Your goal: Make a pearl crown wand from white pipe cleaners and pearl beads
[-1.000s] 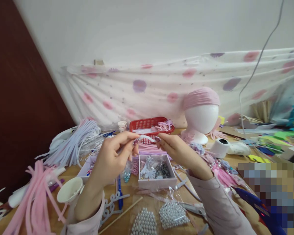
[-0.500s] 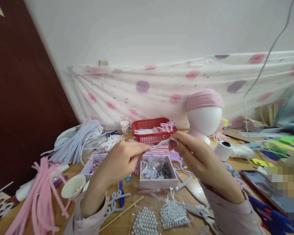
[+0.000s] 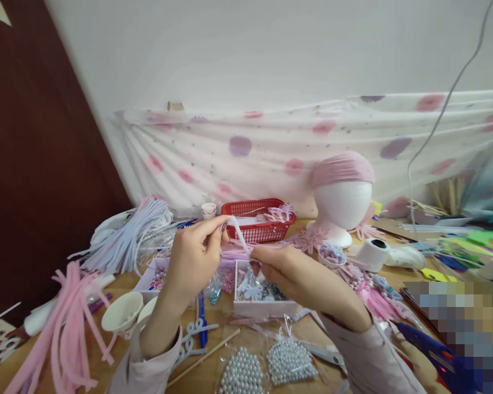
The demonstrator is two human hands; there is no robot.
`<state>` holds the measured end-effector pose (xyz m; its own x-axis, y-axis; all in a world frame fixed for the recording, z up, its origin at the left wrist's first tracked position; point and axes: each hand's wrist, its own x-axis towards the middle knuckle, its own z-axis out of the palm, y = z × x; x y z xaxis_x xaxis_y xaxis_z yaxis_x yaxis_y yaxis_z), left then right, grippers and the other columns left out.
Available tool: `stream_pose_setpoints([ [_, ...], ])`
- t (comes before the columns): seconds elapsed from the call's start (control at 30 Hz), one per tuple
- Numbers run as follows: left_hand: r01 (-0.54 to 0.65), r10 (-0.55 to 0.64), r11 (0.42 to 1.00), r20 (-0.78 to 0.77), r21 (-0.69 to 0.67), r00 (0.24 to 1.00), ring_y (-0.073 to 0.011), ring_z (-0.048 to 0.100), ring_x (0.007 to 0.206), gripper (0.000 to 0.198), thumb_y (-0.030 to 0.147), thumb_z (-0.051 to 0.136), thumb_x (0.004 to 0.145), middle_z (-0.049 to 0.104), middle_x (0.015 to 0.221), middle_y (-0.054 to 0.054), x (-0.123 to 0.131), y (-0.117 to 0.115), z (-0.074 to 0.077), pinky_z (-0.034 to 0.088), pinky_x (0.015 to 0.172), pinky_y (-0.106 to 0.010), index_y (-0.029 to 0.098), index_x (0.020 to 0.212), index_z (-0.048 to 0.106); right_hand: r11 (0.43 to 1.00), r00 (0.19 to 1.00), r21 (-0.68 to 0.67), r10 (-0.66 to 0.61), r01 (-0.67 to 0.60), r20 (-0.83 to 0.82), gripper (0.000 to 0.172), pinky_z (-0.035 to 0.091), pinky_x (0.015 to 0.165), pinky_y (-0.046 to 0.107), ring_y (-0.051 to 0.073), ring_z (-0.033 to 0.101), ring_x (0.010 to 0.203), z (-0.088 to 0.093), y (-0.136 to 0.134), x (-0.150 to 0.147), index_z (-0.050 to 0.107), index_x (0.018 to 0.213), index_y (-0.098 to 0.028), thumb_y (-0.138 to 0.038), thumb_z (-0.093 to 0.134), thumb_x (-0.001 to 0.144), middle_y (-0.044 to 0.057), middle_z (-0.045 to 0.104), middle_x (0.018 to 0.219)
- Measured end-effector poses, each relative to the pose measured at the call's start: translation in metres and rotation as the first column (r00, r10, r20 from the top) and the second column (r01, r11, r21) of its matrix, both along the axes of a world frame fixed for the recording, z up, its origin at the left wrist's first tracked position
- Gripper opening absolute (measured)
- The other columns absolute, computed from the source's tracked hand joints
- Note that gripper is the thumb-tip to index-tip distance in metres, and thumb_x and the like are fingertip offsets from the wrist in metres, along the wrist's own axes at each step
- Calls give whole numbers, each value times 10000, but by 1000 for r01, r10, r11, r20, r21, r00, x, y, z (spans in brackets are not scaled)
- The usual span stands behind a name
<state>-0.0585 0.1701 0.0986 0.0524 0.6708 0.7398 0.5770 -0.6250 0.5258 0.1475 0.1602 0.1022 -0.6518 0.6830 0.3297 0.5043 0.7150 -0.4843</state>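
A pale, fuzzy pipe cleaner [image 3: 241, 236] stretches between my two hands above the table. My left hand [image 3: 199, 249] pinches its upper end, and my right hand [image 3: 285, 265] grips the lower end, so it slants down to the right. Just beneath my right hand is a white box [image 3: 265, 310] holding light-blue flower shapes and dark beads. Behind my hands stands a red basket [image 3: 230, 210] with pink and white pipe cleaners in it. Curled blue-grey pipe cleaner pieces [image 3: 191, 342] lie below my left hand.
Pink pipe cleaners [image 3: 66, 328] and a whitish bundle [image 3: 127, 235] lie at left, near a paper cup [image 3: 122, 314]. Pearl bead bags [image 3: 290, 361] and scissors [image 3: 326, 354] are in front. A foam head [image 3: 343, 202] stands behind; a blue glue gun [image 3: 435, 350] is at right.
My right hand has moved down and left, while my left hand has risen slightly. The pipe cleaner has swung from nearly level to a steep slant.
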Motion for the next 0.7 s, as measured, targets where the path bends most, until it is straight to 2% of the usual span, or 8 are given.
stream_pose_setpoints([
  [0.07,-42,50,998,-135,56,990,-165,679,691,354,71,479,860,755,786,-44,-2,2,-1,523,637,-288,163,1079,741,999,1000,40,17,-16,-21,216,303,532,249,105,350,549,7,-13,-2,462,747,-208,-153,395,946,-55,418,618],
  [0.13,0,20,998,-286,69,958,-186,686,730,395,50,457,856,765,826,-52,-6,2,0,520,688,-326,181,1100,739,998,995,67,1,6,-95,202,328,536,244,106,392,554,12,-21,2,487,787,-204,-187,400,969,-44,471,638],
  [0.23,241,-237,969,-418,-45,877,-180,691,755,398,39,450,863,773,858,-55,-11,-3,4,515,702,-318,180,1093,742,979,959,138,-108,148,-260,185,350,547,241,109,446,577,14,-18,17,536,850,-198,-224,417,990,-27,515,674],
  [0.3,429,-457,889,-394,-161,798,-150,680,705,385,39,448,874,765,791,-34,-12,-9,8,509,681,-286,179,1073,747,948,920,177,-192,264,-343,180,344,548,247,113,445,580,11,-8,27,559,854,-195,-239,443,984,-23,510,674],
  [0.37,536,-581,814,-306,-225,754,-124,629,594,375,54,447,888,722,673,-3,-11,-14,13,484,604,-258,189,1062,750,942,903,163,-217,293,-371,151,338,544,252,113,432,572,5,6,32,580,876,-191,-254,476,966,-28,497,663],
  [0.43,534,-574,817,-212,-218,791,-115,574,537,357,77,465,885,688,631,12,-10,-19,15,443,528,-244,208,1045,755,966,920,111,-181,232,-349,159,332,535,250,106,406,556,0,18,32,590,880,-184,-265,480,960,-39,469,641],
  [0.53,438,-464,876,-108,-200,879,-114,548,525,298,128,518,864,708,704,6,-8,-21,15,399,465,-235,228,1018,752,991,959,33,-115,128,-260,192,329,533,244,100,389,558,-4,26,27,580,843,-175,-250,452,965,-46,450,626],
  [0.7,374,-408,900,-130,-222,904,-115,562,572,178,226,538,918,686,708,15,-5,-18,13,418,519,-234,224,947,714,998,984,-19,-68,66,-165,199,337,537,238,99,400,560,-3,22,20,562,804,-177,-169,423,947,-47,475,620],
])
